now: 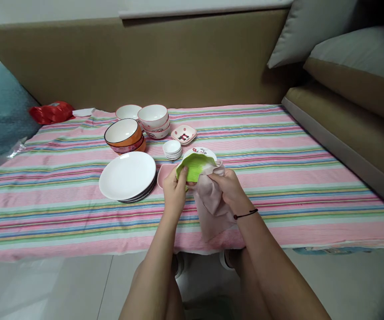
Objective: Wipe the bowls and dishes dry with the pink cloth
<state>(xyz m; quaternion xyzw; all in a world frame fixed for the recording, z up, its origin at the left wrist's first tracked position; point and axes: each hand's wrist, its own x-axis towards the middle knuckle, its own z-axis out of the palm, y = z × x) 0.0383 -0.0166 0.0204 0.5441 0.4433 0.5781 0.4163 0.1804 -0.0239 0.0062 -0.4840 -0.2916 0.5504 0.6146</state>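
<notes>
My left hand (174, 189) grips the left rim of a green scalloped dish (195, 167), held above the striped cloth. My right hand (230, 187) is closed on a pale pink rag (211, 209) and presses it against the dish's right side; the rag hangs down below my hands. A thin black band sits on my right wrist. Just behind the green dish lies a white dish with a red pattern (200, 152), and a pink plate (163, 174) peeks out beneath my left hand.
On the striped cloth (294, 146) stand a stack of white plates (127, 176), orange-sided bowls (124, 134), white bowls (153, 118), small saucers (172, 149) and a small square dish (184, 134). A red bag (51, 111) lies far left. Sofa cushions (345, 58) are at right.
</notes>
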